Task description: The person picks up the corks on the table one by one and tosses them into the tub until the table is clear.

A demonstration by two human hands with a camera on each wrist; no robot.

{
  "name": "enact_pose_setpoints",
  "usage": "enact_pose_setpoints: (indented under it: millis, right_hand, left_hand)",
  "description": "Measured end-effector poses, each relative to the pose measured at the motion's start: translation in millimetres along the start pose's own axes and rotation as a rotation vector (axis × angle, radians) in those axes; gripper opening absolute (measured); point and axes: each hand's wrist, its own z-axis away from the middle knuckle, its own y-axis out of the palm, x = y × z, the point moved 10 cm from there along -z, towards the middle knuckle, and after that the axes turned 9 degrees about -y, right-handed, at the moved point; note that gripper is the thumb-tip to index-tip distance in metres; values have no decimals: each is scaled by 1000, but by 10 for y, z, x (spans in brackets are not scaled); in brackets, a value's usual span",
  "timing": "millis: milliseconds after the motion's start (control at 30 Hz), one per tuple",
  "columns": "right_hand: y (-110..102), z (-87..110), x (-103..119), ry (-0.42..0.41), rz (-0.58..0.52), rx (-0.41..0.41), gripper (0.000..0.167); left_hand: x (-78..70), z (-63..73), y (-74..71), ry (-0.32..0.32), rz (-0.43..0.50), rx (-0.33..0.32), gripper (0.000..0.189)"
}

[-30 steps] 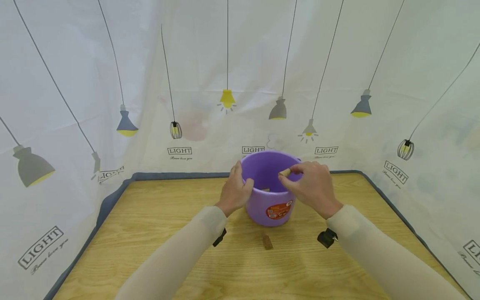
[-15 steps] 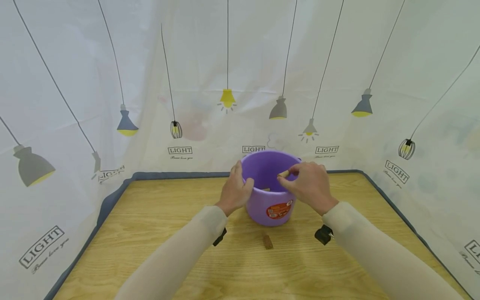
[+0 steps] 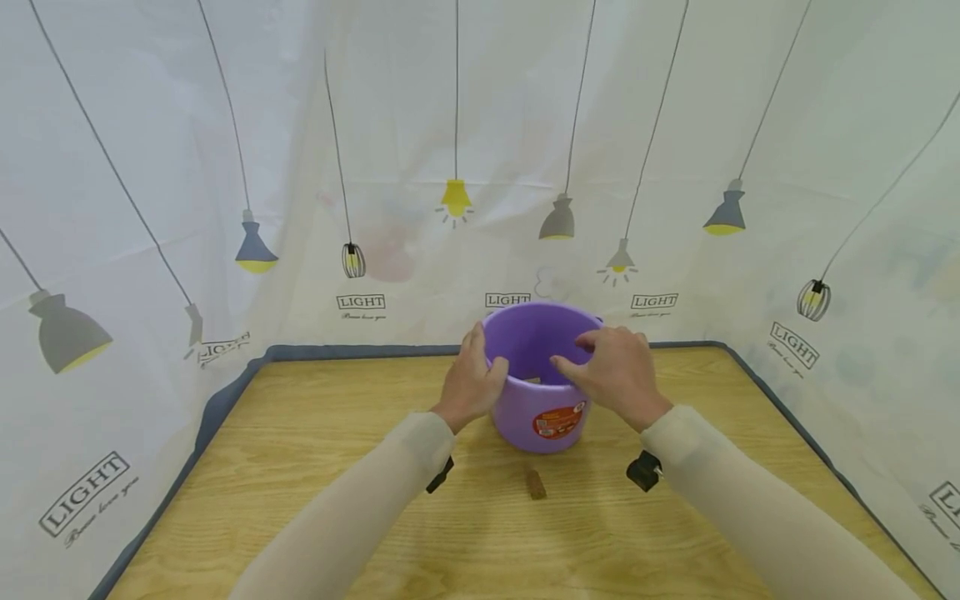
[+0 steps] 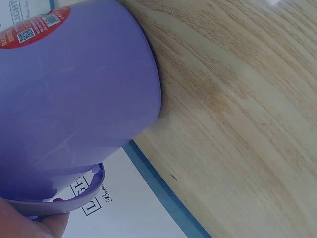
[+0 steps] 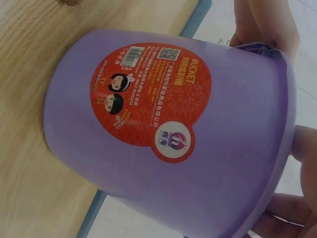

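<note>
A purple plastic bucket (image 3: 540, 417) stands upright at the back of the wooden table, its red label (image 5: 151, 96) plain in the right wrist view. My left hand (image 3: 471, 382) grips its left rim, with the thumb over the near edge. The bucket's handle (image 4: 91, 191) hangs by that hand in the left wrist view. Over the right side of the opening, my right hand (image 3: 621, 375) has thumb and fingers spread apart with nothing between them. Inside, a small pale piece (image 3: 533, 380) shows low down. A short brown cork-like piece (image 3: 536, 485) lies on the table in front.
The wooden table (image 3: 322, 467) has a dark blue border along its back and sides. Behind and beside it hangs a white cloth (image 3: 405, 125) printed with lamps. A black wrist strap piece (image 3: 645, 471) sticks out under my right sleeve.
The small pale cork-like piece pinched in my right hand is gone from the fingers, which have parted over the bucket. My left hand and the bucket have stayed in place.
</note>
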Motion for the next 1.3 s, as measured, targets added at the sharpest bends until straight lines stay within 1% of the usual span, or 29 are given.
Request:
enact_pose_setpoints:
  millis: [300,500,633,900,1100,1300]
  right_hand:
    - [-61,36,17,-8,-27,-28,50]
    - [-107,86,69,-28,-50,-41,48]
    - [-143,137,110,-48,-57,-68,45]
    - [-237,246,210,-103,-75,-151,40]
    - [-275,333,265,-139,-105,-183,34]
    - [-308,406,317,-185,-110,-213,31]
  left_hand:
    - [-9,11,-1,4,7,-1,81]
    - [-14,6,-10,8,7,-8,81]
    - [-7,4,-1,8,10,-5,81]
    - [4,4,4,8,18,-9,81]
    - [-3,12,6,4,10,0,80]
    - [-2,8,6,0,5,2,80]
